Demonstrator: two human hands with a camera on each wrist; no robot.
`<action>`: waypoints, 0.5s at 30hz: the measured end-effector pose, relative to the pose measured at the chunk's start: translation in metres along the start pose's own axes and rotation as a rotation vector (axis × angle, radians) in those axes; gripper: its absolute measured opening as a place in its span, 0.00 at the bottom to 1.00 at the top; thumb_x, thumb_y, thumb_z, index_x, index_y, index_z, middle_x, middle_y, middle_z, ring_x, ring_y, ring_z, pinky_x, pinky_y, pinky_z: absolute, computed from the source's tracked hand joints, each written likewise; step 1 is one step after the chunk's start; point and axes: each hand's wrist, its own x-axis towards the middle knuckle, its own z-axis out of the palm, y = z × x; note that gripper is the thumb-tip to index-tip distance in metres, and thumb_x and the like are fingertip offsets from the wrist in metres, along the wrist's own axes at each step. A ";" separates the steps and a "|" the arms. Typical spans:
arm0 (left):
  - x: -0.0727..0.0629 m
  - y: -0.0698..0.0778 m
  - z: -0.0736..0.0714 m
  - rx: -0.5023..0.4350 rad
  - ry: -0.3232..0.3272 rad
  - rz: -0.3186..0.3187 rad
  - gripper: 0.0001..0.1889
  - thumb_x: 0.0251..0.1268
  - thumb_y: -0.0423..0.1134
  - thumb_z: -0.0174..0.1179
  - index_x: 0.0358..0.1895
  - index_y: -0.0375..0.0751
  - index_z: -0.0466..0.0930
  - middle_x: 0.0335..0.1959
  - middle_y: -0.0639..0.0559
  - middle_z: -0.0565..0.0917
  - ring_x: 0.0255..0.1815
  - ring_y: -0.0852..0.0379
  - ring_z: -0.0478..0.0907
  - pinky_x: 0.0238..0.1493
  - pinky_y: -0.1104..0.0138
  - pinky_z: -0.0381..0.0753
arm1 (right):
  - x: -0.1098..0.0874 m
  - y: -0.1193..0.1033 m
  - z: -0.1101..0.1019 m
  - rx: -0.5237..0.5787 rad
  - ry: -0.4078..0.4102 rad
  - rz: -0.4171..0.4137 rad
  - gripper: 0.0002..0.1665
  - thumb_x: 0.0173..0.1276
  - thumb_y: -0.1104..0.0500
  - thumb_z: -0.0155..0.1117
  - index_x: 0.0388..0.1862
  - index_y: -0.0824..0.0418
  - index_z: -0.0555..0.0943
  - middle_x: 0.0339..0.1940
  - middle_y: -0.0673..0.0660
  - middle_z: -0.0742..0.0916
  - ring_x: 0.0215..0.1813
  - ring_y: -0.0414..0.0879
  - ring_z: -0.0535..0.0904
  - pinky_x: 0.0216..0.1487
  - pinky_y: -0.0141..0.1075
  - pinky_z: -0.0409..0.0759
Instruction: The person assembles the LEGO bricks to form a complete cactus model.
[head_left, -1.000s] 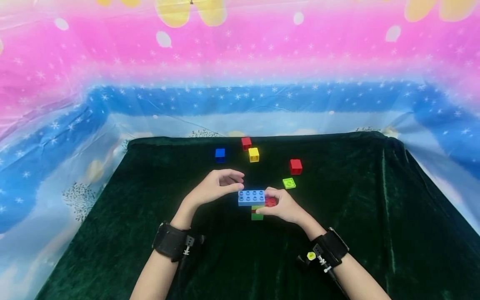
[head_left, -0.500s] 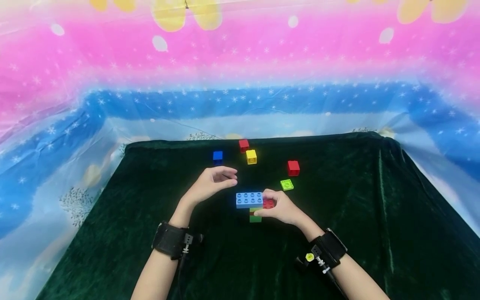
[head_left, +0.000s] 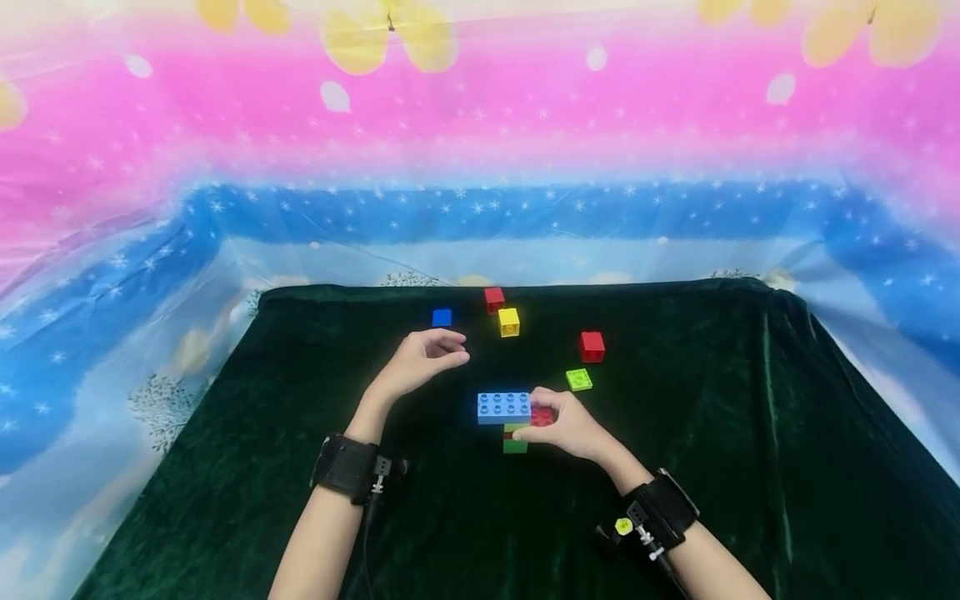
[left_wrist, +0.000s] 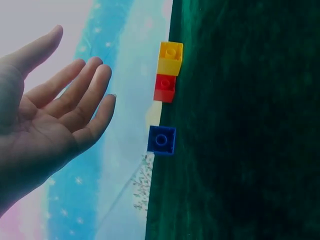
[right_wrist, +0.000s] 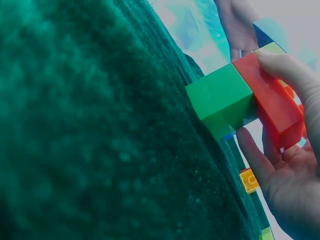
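Near the middle of the dark green velvet cloth (head_left: 450,525), the right hand (head_left: 570,427) grips a red brick (right_wrist: 270,105) within a stack: a green block (right_wrist: 220,97) beneath it, a light-blue eight-stud brick (head_left: 504,407) on top. The left hand (head_left: 423,360) holds nothing, its fingers relaxed, near a dark-blue block (head_left: 442,317) beside a yellow block (head_left: 509,322).

The red block (right_wrist: 274,106) and green block (right_wrist: 220,94) are looking like smooth plastic, the cloth (head_left: 450,525) is showing a velvety sheen, and the wristbands (head_left: 345,467) are looking matt.
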 end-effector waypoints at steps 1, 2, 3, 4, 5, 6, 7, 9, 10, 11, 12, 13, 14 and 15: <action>0.000 -0.002 -0.001 -0.008 0.005 -0.001 0.20 0.69 0.43 0.60 0.59 0.36 0.77 0.51 0.38 0.83 0.48 0.46 0.82 0.55 0.54 0.83 | 0.000 0.000 0.000 0.000 0.000 -0.001 0.20 0.63 0.55 0.70 0.53 0.59 0.80 0.50 0.59 0.84 0.49 0.48 0.80 0.51 0.35 0.80; 0.001 -0.004 -0.003 -0.012 0.013 -0.005 0.21 0.69 0.43 0.60 0.59 0.35 0.77 0.51 0.38 0.83 0.48 0.45 0.82 0.56 0.54 0.82 | 0.001 0.000 0.001 0.003 -0.003 -0.004 0.20 0.63 0.55 0.70 0.53 0.59 0.80 0.50 0.59 0.84 0.49 0.49 0.80 0.51 0.35 0.80; 0.001 -0.005 -0.004 -0.017 0.023 -0.010 0.20 0.69 0.43 0.60 0.59 0.35 0.77 0.51 0.38 0.83 0.48 0.45 0.82 0.55 0.53 0.83 | 0.001 -0.001 0.001 0.003 -0.006 -0.007 0.21 0.63 0.55 0.70 0.53 0.59 0.80 0.50 0.60 0.84 0.49 0.49 0.80 0.51 0.35 0.80; 0.002 -0.007 -0.005 -0.021 0.034 -0.015 0.20 0.69 0.43 0.60 0.59 0.35 0.76 0.51 0.37 0.83 0.48 0.43 0.82 0.55 0.53 0.83 | 0.002 -0.001 0.002 0.005 -0.011 -0.012 0.21 0.63 0.55 0.70 0.53 0.59 0.80 0.51 0.60 0.84 0.50 0.49 0.80 0.52 0.35 0.80; 0.003 -0.009 -0.006 -0.024 0.047 -0.019 0.20 0.69 0.42 0.60 0.59 0.35 0.76 0.51 0.37 0.83 0.48 0.42 0.82 0.55 0.53 0.83 | 0.002 -0.001 0.002 0.004 -0.013 -0.017 0.21 0.63 0.55 0.70 0.53 0.59 0.80 0.51 0.60 0.84 0.50 0.49 0.80 0.52 0.35 0.80; 0.004 -0.011 -0.006 -0.023 0.060 -0.022 0.20 0.69 0.42 0.59 0.59 0.34 0.76 0.51 0.36 0.83 0.48 0.41 0.82 0.55 0.54 0.83 | 0.002 -0.001 0.002 0.005 -0.015 -0.019 0.21 0.63 0.55 0.70 0.54 0.59 0.80 0.51 0.60 0.84 0.50 0.49 0.80 0.52 0.35 0.80; 0.005 -0.012 -0.006 -0.021 0.073 -0.023 0.20 0.69 0.42 0.59 0.59 0.34 0.76 0.51 0.36 0.83 0.48 0.40 0.82 0.55 0.54 0.83 | 0.002 -0.001 0.002 0.006 -0.016 -0.021 0.21 0.63 0.55 0.70 0.54 0.59 0.80 0.51 0.60 0.83 0.51 0.49 0.80 0.52 0.36 0.80; 0.009 -0.014 -0.006 -0.023 0.104 -0.023 0.20 0.70 0.42 0.58 0.58 0.33 0.76 0.51 0.35 0.84 0.47 0.39 0.82 0.55 0.54 0.83 | 0.001 0.000 0.002 0.001 -0.010 -0.019 0.21 0.63 0.55 0.70 0.54 0.58 0.80 0.51 0.59 0.83 0.51 0.50 0.80 0.52 0.36 0.80; 0.011 -0.016 -0.006 -0.025 0.120 -0.026 0.19 0.70 0.42 0.58 0.58 0.33 0.77 0.51 0.35 0.84 0.47 0.39 0.82 0.55 0.54 0.83 | 0.000 0.000 0.002 0.000 -0.008 -0.017 0.21 0.63 0.55 0.70 0.53 0.58 0.80 0.51 0.59 0.83 0.51 0.50 0.79 0.52 0.35 0.80; 0.014 -0.016 -0.006 -0.027 0.136 -0.029 0.19 0.70 0.42 0.58 0.57 0.32 0.77 0.51 0.35 0.84 0.47 0.40 0.83 0.56 0.54 0.83 | 0.000 0.001 0.001 0.000 -0.006 -0.015 0.21 0.63 0.56 0.70 0.53 0.59 0.80 0.51 0.60 0.83 0.51 0.50 0.79 0.52 0.35 0.80; 0.016 -0.017 -0.006 -0.030 0.147 -0.034 0.19 0.71 0.42 0.58 0.57 0.32 0.77 0.51 0.35 0.84 0.47 0.40 0.83 0.56 0.53 0.82 | -0.001 0.001 0.001 0.001 -0.004 -0.012 0.20 0.63 0.56 0.70 0.53 0.59 0.80 0.51 0.60 0.83 0.51 0.50 0.79 0.52 0.35 0.79; 0.018 -0.018 -0.005 -0.035 0.160 -0.040 0.18 0.71 0.42 0.57 0.57 0.32 0.77 0.51 0.35 0.84 0.46 0.41 0.83 0.56 0.53 0.82 | -0.001 0.001 0.001 0.000 -0.006 -0.010 0.21 0.63 0.55 0.70 0.53 0.59 0.80 0.51 0.60 0.83 0.51 0.50 0.79 0.52 0.35 0.80; 0.020 -0.019 -0.005 -0.043 0.170 -0.049 0.18 0.71 0.41 0.57 0.56 0.32 0.77 0.51 0.35 0.84 0.46 0.41 0.83 0.57 0.53 0.82 | -0.001 0.001 0.000 -0.002 -0.008 -0.009 0.21 0.63 0.55 0.69 0.53 0.59 0.80 0.51 0.60 0.83 0.51 0.50 0.79 0.51 0.34 0.80; 0.022 -0.019 -0.005 -0.052 0.180 -0.057 0.18 0.71 0.41 0.57 0.56 0.33 0.78 0.50 0.35 0.84 0.46 0.41 0.83 0.57 0.53 0.82 | -0.001 0.001 0.000 0.000 -0.011 -0.009 0.21 0.63 0.55 0.69 0.54 0.60 0.80 0.51 0.61 0.83 0.50 0.50 0.79 0.51 0.34 0.80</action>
